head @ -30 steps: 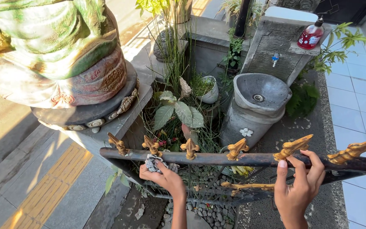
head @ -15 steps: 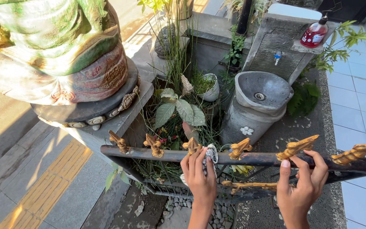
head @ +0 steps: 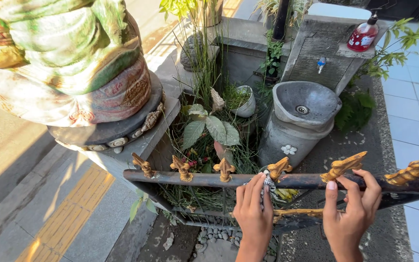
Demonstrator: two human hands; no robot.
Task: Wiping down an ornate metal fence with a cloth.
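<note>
Cloth [head: 268, 180] moved right along rail [head: 190, 178], left hand [head: 253, 213] clamped on it; right hand [head: 352, 213] grips rail.

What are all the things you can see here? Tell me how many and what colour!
Statue: one, green and gold, left on a stone base.
Stone sink: one, grey, behind the rail.
Soap bottle: one, red, on the wall above the sink.
Leafy plants: several, green, between statue and sink.
Metal rail: one, dark, gold spikes on top.
Cloth: one, pale, on the rail.
Left hand: pressing the cloth.
Right hand: gripping the rail.
</note>
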